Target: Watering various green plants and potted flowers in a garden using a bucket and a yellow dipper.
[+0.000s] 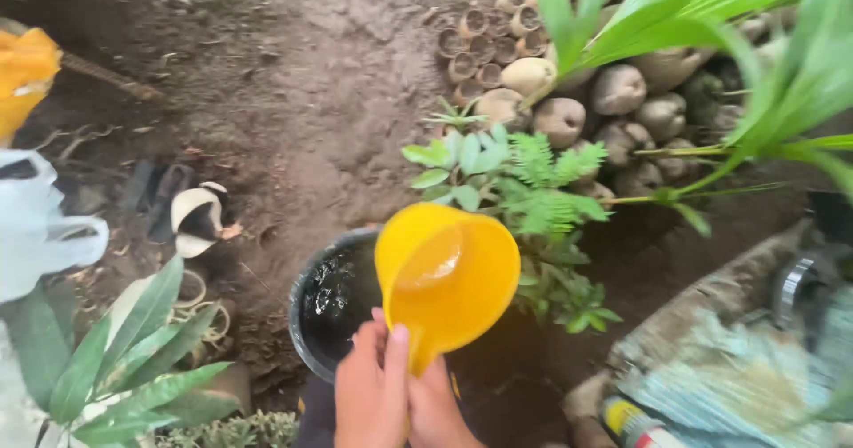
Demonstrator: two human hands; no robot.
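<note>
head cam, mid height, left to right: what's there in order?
White plastic bag → sandal → black bucket → yellow scoop, held by both hands: left hand, right hand → fern plant → grey debris pile.

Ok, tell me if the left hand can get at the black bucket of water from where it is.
Probably yes. The left hand grips the handle of the yellow scoop together with the right hand, directly over the near rim of the black bucket. Nothing lies between, but it would have to let go.
</note>
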